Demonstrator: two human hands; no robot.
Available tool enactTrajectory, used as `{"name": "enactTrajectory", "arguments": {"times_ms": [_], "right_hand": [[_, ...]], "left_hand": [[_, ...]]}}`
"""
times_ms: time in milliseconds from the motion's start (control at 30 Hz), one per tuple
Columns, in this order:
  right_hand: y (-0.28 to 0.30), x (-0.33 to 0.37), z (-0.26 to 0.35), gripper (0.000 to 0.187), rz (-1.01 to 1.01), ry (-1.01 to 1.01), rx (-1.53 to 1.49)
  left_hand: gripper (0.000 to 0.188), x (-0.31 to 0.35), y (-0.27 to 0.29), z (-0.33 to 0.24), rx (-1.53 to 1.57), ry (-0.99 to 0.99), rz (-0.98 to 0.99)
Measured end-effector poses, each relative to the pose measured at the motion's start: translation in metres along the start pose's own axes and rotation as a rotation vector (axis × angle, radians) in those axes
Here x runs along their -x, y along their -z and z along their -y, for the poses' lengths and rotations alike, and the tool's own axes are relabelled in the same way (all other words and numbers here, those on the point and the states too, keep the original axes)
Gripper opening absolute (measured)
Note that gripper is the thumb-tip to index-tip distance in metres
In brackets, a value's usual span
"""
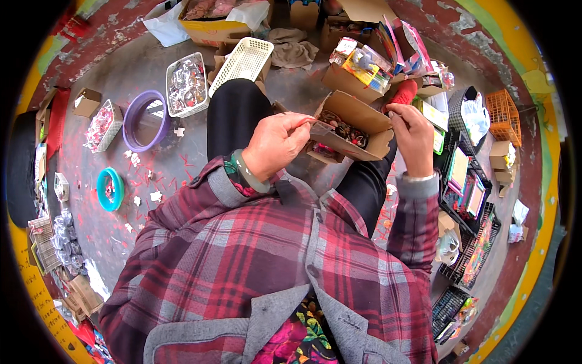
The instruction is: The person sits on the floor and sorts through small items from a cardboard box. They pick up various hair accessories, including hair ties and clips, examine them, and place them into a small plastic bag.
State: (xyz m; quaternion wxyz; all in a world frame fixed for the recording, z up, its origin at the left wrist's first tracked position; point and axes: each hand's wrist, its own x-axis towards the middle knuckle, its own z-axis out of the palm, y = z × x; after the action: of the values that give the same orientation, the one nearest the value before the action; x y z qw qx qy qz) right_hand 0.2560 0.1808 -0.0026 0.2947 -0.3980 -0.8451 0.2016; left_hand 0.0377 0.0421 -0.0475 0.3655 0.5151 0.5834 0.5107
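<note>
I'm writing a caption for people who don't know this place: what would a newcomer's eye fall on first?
Most likely the plaid jacket, which fills the lower middle, then the open box above it, between the left hand and the right hand. After those, the bright colors probably draw the eye: the purple basin and teal bowl at left, and the orange crate toward the right edge.

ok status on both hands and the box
Left hand left of open cardboard box, grip unclear. Right hand near its right end, contact unclear. Small mixed items inside. Right leg close by.
</note>
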Motion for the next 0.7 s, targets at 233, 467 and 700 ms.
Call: {"name": "enactTrajectory", "arguments": {"times_ms": [233,467,700], "right_hand": [[-0.081,-0.004,-0.125,0.028,0.895,0.051,0.433],[-0.135,-0.021,-0.156,0.053,1.303,0.028,0.581],[-0.164,-0.005,-0.167,0.043,1.308,0.006,0.790]], "left_hand": [[0.018,0.002,-0.002,-0.004,-0.140,-0.095,0.000],[0.018,0.000,0.001,-0.002,-0.112,-0.049,0.014],[0.019,-0.003,-0.001,0.003,-0.057,-0.017,0.058]]}}
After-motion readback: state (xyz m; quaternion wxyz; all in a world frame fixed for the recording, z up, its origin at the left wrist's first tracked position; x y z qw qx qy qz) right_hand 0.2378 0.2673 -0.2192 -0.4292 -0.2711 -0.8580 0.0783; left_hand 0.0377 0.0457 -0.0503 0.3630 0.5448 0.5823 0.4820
